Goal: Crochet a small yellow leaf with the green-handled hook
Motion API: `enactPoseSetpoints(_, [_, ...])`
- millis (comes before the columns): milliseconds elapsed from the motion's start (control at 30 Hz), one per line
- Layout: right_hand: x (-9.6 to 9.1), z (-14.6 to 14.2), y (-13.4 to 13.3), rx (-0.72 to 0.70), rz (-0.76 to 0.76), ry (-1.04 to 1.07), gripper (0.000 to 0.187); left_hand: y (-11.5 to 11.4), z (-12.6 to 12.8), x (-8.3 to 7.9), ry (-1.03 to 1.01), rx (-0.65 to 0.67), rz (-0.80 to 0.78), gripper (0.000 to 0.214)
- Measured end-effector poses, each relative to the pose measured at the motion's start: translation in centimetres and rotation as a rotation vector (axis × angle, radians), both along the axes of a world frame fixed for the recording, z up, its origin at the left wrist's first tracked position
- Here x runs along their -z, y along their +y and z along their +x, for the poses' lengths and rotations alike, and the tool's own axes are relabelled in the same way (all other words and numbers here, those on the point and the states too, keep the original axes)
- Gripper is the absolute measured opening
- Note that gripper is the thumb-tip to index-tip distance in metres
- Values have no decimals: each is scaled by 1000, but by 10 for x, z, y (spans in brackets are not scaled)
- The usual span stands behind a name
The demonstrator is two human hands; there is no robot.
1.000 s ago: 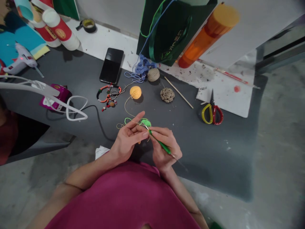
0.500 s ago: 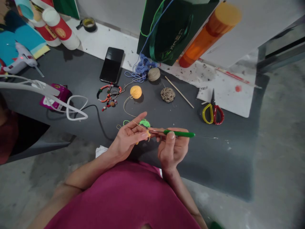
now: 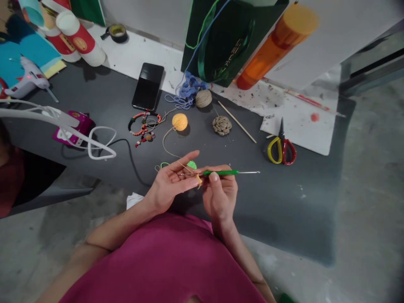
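My right hand pinches a green-handled crochet hook that lies level, its metal end pointing right. My left hand holds a small yellow and green crochet piece between thumb and fingers, with a thin yarn strand running over the index finger. That strand leads up to an orange yarn ball on the dark grey mat. The two hands touch at the crochet piece.
On the mat lie a black phone, bead bracelets, a beige yarn ball, a woven twine knot, a wooden stick and yellow-red scissors. A green bag and an orange tube stand behind. A glue gun and white cables lie at the left.
The crochet hook swung from a downward slant to level, pointing right, then slid left into the work. My left hand stayed nearly still, its fingers stretching out a little.
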State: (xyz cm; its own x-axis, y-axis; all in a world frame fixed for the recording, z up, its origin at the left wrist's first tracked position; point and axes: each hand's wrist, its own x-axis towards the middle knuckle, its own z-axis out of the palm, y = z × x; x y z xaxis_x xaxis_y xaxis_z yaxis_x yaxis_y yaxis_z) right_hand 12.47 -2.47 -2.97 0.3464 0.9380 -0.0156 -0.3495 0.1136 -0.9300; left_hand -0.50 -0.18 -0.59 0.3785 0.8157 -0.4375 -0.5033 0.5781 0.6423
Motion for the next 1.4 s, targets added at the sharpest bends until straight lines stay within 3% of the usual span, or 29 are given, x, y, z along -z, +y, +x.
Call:
enactPoseSetpoints(133, [-1,6,-1,29,99,-210,3,1,1,1,39,-34,69,63])
enactPoseSetpoints(233, [1,11,-3,37,324,-561,24,1,3,0,87,-115,151,65])
enactPoseSetpoints(300, [3,10,-3,79,426,-684,32,1,4,0,119,-141,193,69])
enactPoseSetpoints(367, [5,6,-2,119,372,-597,26,0,4,1,120,-124,191,73])
enactPoseSetpoints(467, [6,0,1,138,178,-282,3,0,3,3,73,-81,155,76])
enactPoseSetpoints(633, [4,2,5,12,-40,13,20,0,2,4,40,-58,110,75])
enactPoseSetpoints(800, [-1,8,8,-55,-24,59,22,1,1,1,14,-18,125,70])
enactPoseSetpoints(1000, [-5,11,9,-43,-15,-21,22,2,-1,-2,80,-57,136,62])
enactPoseSetpoints(1200, [-7,10,9,-57,38,50,17,1,-2,1,48,-77,154,51])
enactPoseSetpoints(1400, [-7,12,8,-51,17,90,16,1,-3,4,21,-24,192,58])
